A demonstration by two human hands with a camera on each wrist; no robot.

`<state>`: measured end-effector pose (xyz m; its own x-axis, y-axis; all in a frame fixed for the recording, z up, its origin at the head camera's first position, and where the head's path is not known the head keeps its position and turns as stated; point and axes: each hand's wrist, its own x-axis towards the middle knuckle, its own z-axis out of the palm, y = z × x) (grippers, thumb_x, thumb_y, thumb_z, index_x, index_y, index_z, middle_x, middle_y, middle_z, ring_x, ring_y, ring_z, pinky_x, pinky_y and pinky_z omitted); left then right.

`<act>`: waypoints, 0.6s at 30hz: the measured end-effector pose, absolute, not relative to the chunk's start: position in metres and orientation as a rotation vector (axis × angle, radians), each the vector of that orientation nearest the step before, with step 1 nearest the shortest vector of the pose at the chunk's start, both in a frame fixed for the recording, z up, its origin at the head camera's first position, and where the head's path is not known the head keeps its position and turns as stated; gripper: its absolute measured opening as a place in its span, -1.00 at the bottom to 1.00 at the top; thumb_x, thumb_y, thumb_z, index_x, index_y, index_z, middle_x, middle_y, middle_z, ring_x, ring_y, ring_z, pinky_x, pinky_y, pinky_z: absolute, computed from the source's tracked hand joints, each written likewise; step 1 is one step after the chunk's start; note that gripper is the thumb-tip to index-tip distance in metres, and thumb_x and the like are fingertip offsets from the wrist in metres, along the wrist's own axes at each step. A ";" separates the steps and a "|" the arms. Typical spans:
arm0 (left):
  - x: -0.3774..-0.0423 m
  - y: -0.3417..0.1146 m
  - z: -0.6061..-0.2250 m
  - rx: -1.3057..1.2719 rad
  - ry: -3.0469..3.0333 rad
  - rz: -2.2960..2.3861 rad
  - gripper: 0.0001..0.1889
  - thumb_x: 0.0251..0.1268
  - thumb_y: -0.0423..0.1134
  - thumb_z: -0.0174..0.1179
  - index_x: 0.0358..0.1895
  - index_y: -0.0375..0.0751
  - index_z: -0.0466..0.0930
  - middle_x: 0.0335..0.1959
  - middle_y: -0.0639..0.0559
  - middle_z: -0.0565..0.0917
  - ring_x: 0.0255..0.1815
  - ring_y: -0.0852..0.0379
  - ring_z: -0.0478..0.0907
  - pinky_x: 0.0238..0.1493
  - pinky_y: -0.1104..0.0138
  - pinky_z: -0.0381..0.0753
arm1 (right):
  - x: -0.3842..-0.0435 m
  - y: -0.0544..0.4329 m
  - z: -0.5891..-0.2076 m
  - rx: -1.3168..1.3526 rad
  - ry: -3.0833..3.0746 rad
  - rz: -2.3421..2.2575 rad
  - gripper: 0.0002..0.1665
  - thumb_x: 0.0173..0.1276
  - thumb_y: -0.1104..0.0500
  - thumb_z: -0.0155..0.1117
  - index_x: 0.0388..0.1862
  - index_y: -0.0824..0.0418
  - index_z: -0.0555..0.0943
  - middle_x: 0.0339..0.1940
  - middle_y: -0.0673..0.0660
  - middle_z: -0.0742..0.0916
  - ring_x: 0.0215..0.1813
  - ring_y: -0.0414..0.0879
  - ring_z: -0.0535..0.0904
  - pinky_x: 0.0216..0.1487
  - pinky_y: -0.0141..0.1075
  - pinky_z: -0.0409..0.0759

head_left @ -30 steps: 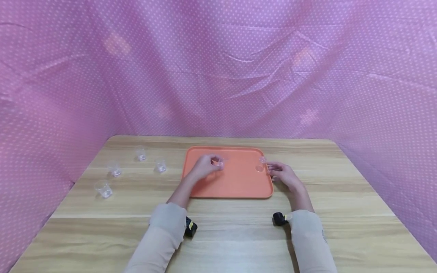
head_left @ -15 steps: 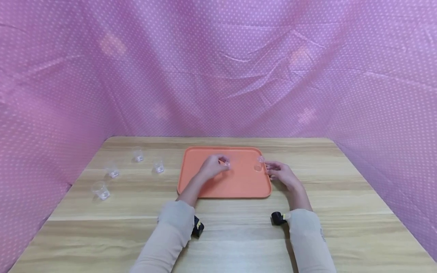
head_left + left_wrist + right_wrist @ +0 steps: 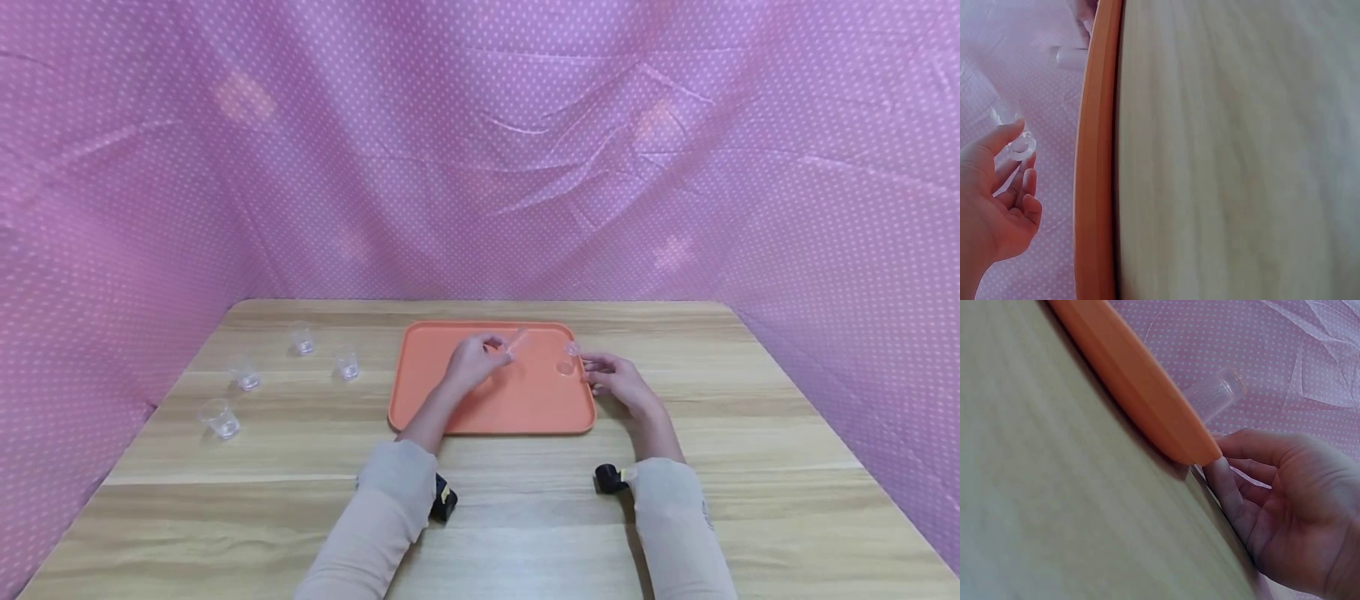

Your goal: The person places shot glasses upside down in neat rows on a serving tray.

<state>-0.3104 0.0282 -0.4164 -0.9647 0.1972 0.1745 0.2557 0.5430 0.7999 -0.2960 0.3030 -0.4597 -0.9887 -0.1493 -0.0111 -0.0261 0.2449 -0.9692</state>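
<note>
My left hand [image 3: 474, 362] pinches a small clear plastic cup [image 3: 516, 343] by its lower end, between thumb and fingertips, over the orange tray [image 3: 517, 408]. In the head view the cup leans, its far end pointing up and to the right. The left wrist view shows the round base of that cup [image 3: 1022, 149] close to the thumb. At the tray's right edge, my right hand [image 3: 618, 383] grips the rim, with thumb and index finger right at the corner in the right wrist view. Beside it, a second clear cup [image 3: 567, 358] stands upside down on the tray.
Several more clear cups stand upright on the wooden table [image 3: 525, 517] left of the tray, the nearest cup [image 3: 221, 419] closest to the table's left edge. A pink dotted cloth [image 3: 480, 150] hangs around the back and sides.
My left hand has moved right across the tray with its cup, which now leans to the right. The right hand stays at the tray's edge, and the other cups keep their places.
</note>
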 end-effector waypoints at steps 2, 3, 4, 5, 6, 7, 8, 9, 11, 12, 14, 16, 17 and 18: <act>-0.311 0.030 -0.416 -0.382 -2.691 -1.411 -0.75 0.01 -0.14 0.34 -0.23 -0.14 0.64 -0.41 0.08 0.60 -0.47 0.19 0.42 -0.46 0.36 0.39 | -0.296 0.303 -0.459 -0.168 2.395 -1.863 -0.51 0.28 0.41 0.07 0.20 0.50 0.34 -0.11 0.34 0.54 -0.28 -0.17 0.55 -0.24 -0.31 0.57; -0.311 0.030 -0.416 -0.380 -2.678 -1.412 -0.74 0.01 -0.14 0.35 -0.23 -0.15 0.64 -0.39 0.08 0.61 -0.45 0.19 0.43 -0.44 0.37 0.40 | -0.295 0.303 -0.459 -0.172 2.398 -1.858 -0.51 0.28 0.41 0.07 0.20 0.50 0.33 -0.10 0.35 0.54 -0.27 -0.17 0.55 -0.24 -0.31 0.57; -0.311 0.031 -0.416 -0.382 -2.661 -1.423 -0.74 0.01 -0.15 0.35 -0.23 -0.16 0.64 -0.36 0.07 0.62 -0.44 0.19 0.44 -0.44 0.37 0.40 | -0.295 0.303 -0.459 -0.168 2.398 -1.859 -0.51 0.28 0.41 0.07 0.20 0.50 0.33 -0.10 0.35 0.54 -0.27 -0.17 0.55 -0.24 -0.31 0.57; -0.311 0.032 -0.416 -0.384 -2.641 -1.438 -0.73 0.00 -0.15 0.36 -0.22 -0.18 0.65 -0.34 0.07 0.63 -0.43 0.19 0.45 -0.44 0.38 0.41 | -0.295 0.303 -0.459 -0.165 2.396 -1.859 -0.51 0.28 0.41 0.08 0.20 0.50 0.33 -0.09 0.35 0.54 -0.27 -0.17 0.55 -0.23 -0.32 0.57; -0.311 0.033 -0.416 -0.382 -2.622 -1.459 -0.72 0.00 -0.16 0.37 -0.21 -0.19 0.65 -0.32 0.06 0.64 -0.44 0.18 0.46 -0.46 0.38 0.42 | -0.294 0.303 -0.458 -0.160 2.393 -1.862 -0.51 0.28 0.42 0.08 0.20 0.50 0.33 -0.09 0.35 0.53 -0.27 -0.17 0.55 -0.23 -0.32 0.57; -0.311 0.034 -0.417 -0.383 -2.601 -1.481 -0.72 -0.01 -0.17 0.37 -0.20 -0.20 0.66 -0.31 0.04 0.64 -0.44 0.17 0.46 -0.47 0.39 0.42 | -0.294 0.303 -0.458 -0.161 2.392 -1.860 -0.50 0.28 0.42 0.08 0.20 0.50 0.33 -0.08 0.36 0.53 -0.26 -0.17 0.55 -0.23 -0.32 0.57; -0.312 0.036 -0.418 -0.381 -2.581 -1.505 -0.72 -0.01 -0.19 0.37 -0.20 -0.21 0.66 -0.30 0.04 0.64 -0.44 0.17 0.46 -0.47 0.39 0.42 | -0.293 0.303 -0.458 -0.161 2.391 -1.858 -0.50 0.28 0.42 0.08 0.21 0.50 0.32 -0.07 0.37 0.53 -0.26 -0.17 0.55 -0.23 -0.32 0.57; -0.312 0.037 -0.419 -0.377 -2.562 -1.532 -0.72 -0.01 -0.20 0.37 -0.19 -0.21 0.67 -0.29 0.03 0.64 -0.44 0.17 0.46 -0.48 0.40 0.42 | -0.293 0.303 -0.457 -0.164 2.390 -1.856 -0.49 0.27 0.42 0.08 0.21 0.50 0.32 -0.06 0.38 0.52 -0.26 -0.17 0.55 -0.23 -0.33 0.57; -0.312 0.041 -0.420 -0.360 -2.522 -1.593 -0.72 -0.01 -0.22 0.37 -0.19 -0.22 0.67 -0.29 0.01 0.64 -0.43 0.17 0.45 -0.49 0.41 0.41 | -0.292 0.302 -0.457 -0.164 2.385 -1.859 -0.49 0.27 0.43 0.08 0.22 0.49 0.32 -0.05 0.39 0.52 -0.25 -0.16 0.54 -0.23 -0.33 0.57; -0.313 0.043 -0.421 -0.352 -2.500 -1.626 -0.72 -0.01 -0.23 0.37 -0.19 -0.23 0.67 -0.28 0.00 0.64 -0.42 0.17 0.44 -0.49 0.41 0.41 | -0.292 0.302 -0.456 -0.167 2.385 -1.857 -0.48 0.27 0.43 0.08 0.22 0.49 0.31 -0.04 0.39 0.51 -0.25 -0.16 0.54 -0.23 -0.33 0.57; -0.313 0.047 -0.422 -0.330 -2.459 -1.698 -0.72 -0.02 -0.23 0.38 -0.19 -0.24 0.67 -0.27 0.00 0.64 -0.40 0.18 0.43 -0.46 0.42 0.41 | -0.291 0.302 -0.456 -0.175 2.388 -1.852 -0.48 0.27 0.43 0.07 0.23 0.49 0.31 -0.04 0.40 0.51 -0.24 -0.16 0.55 -0.23 -0.33 0.57; -0.313 0.051 -0.421 -0.310 -2.417 -1.778 -0.71 -0.03 -0.25 0.39 -0.19 -0.26 0.67 -0.29 -0.01 0.64 -0.40 0.18 0.43 -0.45 0.41 0.41 | -0.292 0.302 -0.456 -0.172 2.386 -1.853 -0.48 0.28 0.42 0.08 0.22 0.49 0.31 -0.05 0.39 0.52 -0.25 -0.16 0.55 -0.23 -0.33 0.57; -0.313 0.053 -0.421 -0.303 -2.400 -1.809 -0.70 -0.04 -0.24 0.39 -0.19 -0.26 0.67 -0.30 -0.02 0.64 -0.41 0.19 0.42 -0.43 0.41 0.41 | -0.292 0.302 -0.455 -0.171 2.385 -1.853 -0.48 0.28 0.42 0.07 0.23 0.49 0.30 -0.05 0.38 0.52 -0.25 -0.16 0.54 -0.23 -0.34 0.57; -0.313 0.055 -0.421 -0.302 -2.387 -1.836 -0.70 -0.04 -0.25 0.39 -0.18 -0.27 0.67 -0.31 -0.02 0.64 -0.41 0.19 0.42 -0.43 0.41 0.40 | -0.292 0.302 -0.455 -0.168 2.384 -1.856 -0.49 0.28 0.42 0.07 0.22 0.50 0.31 -0.06 0.38 0.52 -0.25 -0.16 0.54 -0.24 -0.34 0.57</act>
